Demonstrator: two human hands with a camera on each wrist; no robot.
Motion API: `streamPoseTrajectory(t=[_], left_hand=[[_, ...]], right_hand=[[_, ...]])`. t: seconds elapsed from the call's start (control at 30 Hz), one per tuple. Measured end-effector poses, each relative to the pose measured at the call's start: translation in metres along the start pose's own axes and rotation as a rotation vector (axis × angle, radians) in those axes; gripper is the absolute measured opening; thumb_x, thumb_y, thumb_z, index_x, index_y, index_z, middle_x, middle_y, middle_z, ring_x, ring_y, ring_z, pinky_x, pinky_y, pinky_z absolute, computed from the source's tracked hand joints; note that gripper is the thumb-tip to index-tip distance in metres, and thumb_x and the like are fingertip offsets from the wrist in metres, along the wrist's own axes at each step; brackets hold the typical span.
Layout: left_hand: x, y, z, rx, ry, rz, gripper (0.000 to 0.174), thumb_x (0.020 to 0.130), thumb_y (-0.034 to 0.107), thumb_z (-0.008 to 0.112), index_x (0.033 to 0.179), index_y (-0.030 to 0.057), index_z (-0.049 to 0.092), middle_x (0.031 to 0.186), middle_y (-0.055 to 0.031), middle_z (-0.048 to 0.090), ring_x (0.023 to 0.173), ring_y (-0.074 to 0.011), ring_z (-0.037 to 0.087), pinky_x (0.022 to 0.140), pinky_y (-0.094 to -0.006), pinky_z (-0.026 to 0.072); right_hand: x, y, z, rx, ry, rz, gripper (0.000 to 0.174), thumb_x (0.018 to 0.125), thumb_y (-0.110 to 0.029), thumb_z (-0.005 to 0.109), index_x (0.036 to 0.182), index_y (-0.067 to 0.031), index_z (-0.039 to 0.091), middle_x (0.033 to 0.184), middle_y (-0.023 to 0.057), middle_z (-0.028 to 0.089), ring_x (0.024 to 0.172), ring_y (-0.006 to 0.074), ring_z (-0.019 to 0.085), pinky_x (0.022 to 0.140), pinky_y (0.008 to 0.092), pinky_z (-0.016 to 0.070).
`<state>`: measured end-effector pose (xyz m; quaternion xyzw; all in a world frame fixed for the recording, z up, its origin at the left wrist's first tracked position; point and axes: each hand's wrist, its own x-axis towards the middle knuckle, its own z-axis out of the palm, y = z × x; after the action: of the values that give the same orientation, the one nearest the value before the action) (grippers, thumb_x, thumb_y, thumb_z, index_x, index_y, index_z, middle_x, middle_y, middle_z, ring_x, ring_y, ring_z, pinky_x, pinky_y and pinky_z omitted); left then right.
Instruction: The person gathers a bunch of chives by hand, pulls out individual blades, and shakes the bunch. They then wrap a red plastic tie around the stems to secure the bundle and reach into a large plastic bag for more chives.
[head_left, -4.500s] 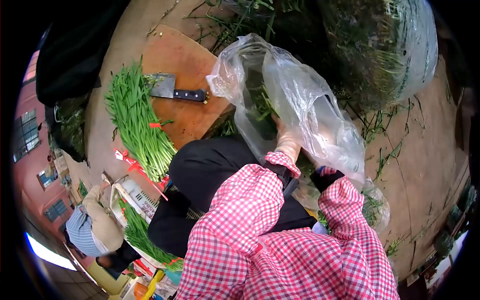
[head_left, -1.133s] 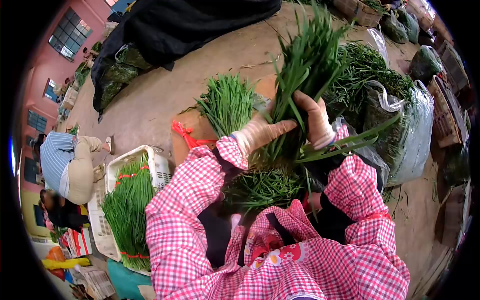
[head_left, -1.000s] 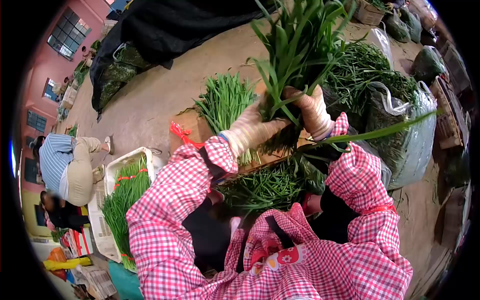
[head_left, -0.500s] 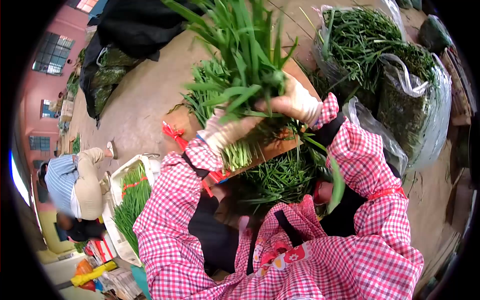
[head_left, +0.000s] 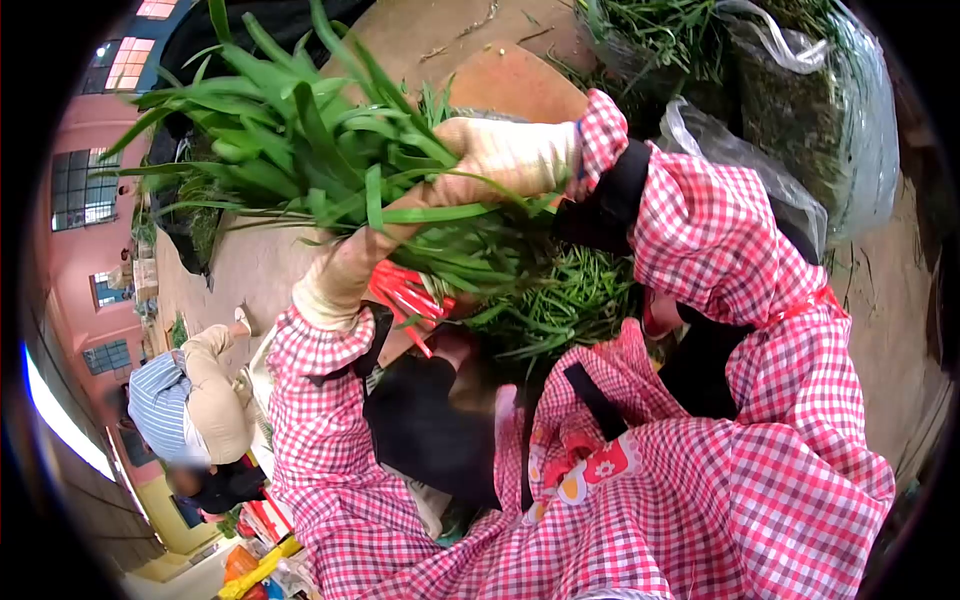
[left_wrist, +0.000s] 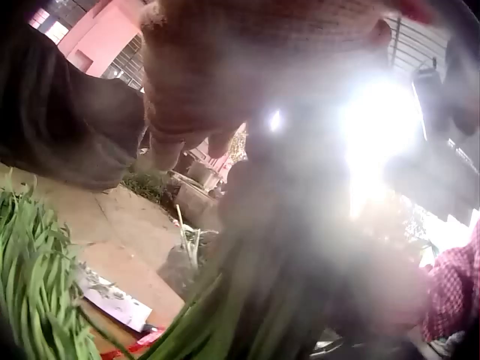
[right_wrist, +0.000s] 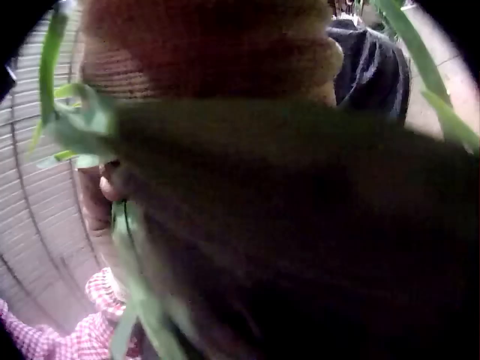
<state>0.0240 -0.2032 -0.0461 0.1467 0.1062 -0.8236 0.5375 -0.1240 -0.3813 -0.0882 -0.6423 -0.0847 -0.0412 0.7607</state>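
Both gloved hands hold a loose bunch of garlic chives [head_left: 320, 150], its long flat leaves fanned toward the upper left in the head view. My right hand [head_left: 500, 158] grips it from above and behind. Lower down, my left hand [head_left: 345, 268] curls round the near side. In the left wrist view, glare blurs the held stalks [left_wrist: 225, 315] beneath a gloved hand [left_wrist: 262, 67]. Dark leaves [right_wrist: 300, 187] fill much of the right wrist view below the glove [right_wrist: 210, 52]. Red ties [head_left: 405, 290] lie just below the bunch.
A wooden board [head_left: 520, 80] lies beyond the hands; a cleaver [left_wrist: 112, 300] and another chive bundle [left_wrist: 34, 277] are on it. Loose chives [head_left: 560, 310] are heaped before the knees. A large plastic bag of greens [head_left: 800, 130] stands at right; a person [head_left: 185, 400] bends at left.
Earlier my hands were inside a plastic bag; then they held the bunch upright over the board. Since then the bunch has swung left and tipped over, with the right hand reaching across.
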Motion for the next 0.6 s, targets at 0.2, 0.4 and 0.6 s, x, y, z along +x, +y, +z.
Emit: streamPoseTrajectory(t=[0.2,0.4,0.6], left_hand=[[-0.008,-0.107,0.009,1.418,0.293,0.741,0.056,0.088,0.011,0.068,0.137,-0.0008,0.044,0.133,-0.0139,0.053,0.111,-0.0196,0.058,0.095,-0.0331,0.0483],[-0.044,-0.173,-0.049,0.981,0.550,0.988,0.073,0.084,0.014,0.072,0.144,-0.0011,0.033,0.133,-0.0177,0.052,0.108,-0.0229,0.060,0.094,-0.0358,0.0501],[-0.103,-0.210,-0.047,0.749,0.570,1.085,0.084,0.081,0.015,0.074,0.146,-0.0049,0.025,0.143,-0.0172,0.034,0.130,-0.0284,0.036,0.108,-0.0444,0.0380]], right_hand=[[-0.022,0.024,0.039,-0.021,-0.221,-0.099,0.041,0.091,-0.030,0.067,0.122,-0.0047,0.060,0.102,0.0023,0.067,0.090,0.0090,0.056,0.081,0.0289,0.0472],[-0.062,0.055,0.097,-0.033,-0.469,0.105,0.070,0.079,-0.028,0.079,0.136,-0.0046,0.046,0.112,0.0087,0.067,0.100,0.0150,0.059,0.087,0.0338,0.0485],[-0.074,0.147,0.137,-0.432,-0.450,0.115,0.099,0.067,-0.037,0.085,0.147,-0.0082,0.034,0.128,0.0160,0.060,0.115,0.0274,0.058,0.097,0.0386,0.0471]])
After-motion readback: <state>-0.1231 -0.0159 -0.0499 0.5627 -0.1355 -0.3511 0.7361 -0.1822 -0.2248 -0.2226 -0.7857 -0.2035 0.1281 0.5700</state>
